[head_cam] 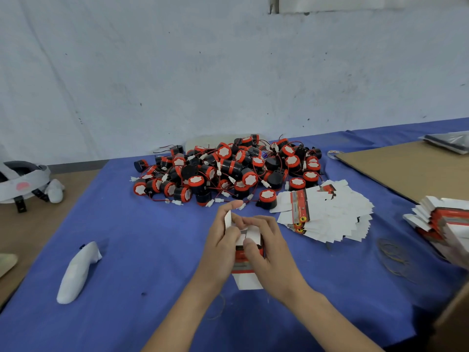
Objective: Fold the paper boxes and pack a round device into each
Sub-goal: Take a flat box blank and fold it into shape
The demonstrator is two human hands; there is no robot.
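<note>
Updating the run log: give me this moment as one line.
step: folding flaps | both hands on paper box | round devices piled behind | flat boxes right | none packed yet

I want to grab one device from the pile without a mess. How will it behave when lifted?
The pile of round devices is laced with thin red wires, so one will probably drag neighbours along. Their round bodies may roll once freed. The near single device looks easiest.

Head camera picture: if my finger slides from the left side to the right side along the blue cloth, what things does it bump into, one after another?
White sock-like cloth → left hand → paper box held in both hands → right hand → fanned flat box blanks → rubber bands → stack of boxes at the right edge.
</note>
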